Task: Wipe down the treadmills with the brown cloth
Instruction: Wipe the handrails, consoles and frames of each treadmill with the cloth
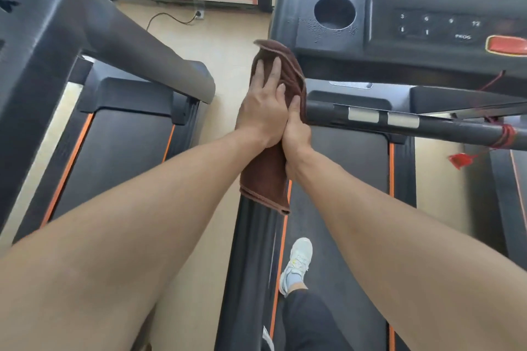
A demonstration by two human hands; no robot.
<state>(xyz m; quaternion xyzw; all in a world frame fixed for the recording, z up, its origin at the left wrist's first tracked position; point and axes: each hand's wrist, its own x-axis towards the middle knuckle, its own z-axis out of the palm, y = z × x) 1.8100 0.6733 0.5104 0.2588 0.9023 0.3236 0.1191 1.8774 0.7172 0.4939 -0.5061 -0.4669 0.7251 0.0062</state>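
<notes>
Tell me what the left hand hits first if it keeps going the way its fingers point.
Likely the console corner of the right treadmill. Left hand lies flat on the brown cloth, fingers aimed up-forward; depth unclear.

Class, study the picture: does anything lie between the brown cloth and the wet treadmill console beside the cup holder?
Nothing visible does. Both hands, left hand and right hand, hold the brown cloth just below the console, with only open air between.

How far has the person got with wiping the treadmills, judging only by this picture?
Done: nothing provably; droplets sit round the cup holder of the right treadmill. In hand: the left hand lies flat on the brown cloth, and the right hand holds it from the other side, by the handrail. Left: that console and the left treadmill.
</notes>
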